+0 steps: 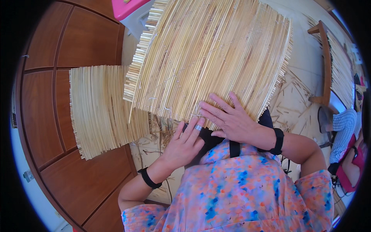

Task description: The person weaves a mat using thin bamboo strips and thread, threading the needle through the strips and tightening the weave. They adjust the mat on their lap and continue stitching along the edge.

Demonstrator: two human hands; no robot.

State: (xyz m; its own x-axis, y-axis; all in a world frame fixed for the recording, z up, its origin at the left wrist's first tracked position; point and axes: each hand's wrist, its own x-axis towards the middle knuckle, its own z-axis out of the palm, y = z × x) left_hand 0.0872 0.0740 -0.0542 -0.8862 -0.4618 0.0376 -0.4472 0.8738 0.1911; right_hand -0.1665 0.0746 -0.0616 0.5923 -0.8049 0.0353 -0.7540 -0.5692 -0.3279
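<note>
A large mat of straw-coloured reed stalks lies in front of me, its near edge close to my lap. White thread shows in small loops near that edge. My right hand rests on the mat with fingers spread, holding nothing. Beside it, my left hand has its fingers stretched out, the tips at the near edge next to a thread loop. A ring is on one of its fingers, and the thumb is bent below them. Whether the left fingertips touch the thread, I cannot tell.
A second reed mat leans against brown wooden panels at the left. Loose stalk pieces litter the pale floor. A pink-and-white plastic piece stands behind the mat. At the right are a wooden frame and another person's arm.
</note>
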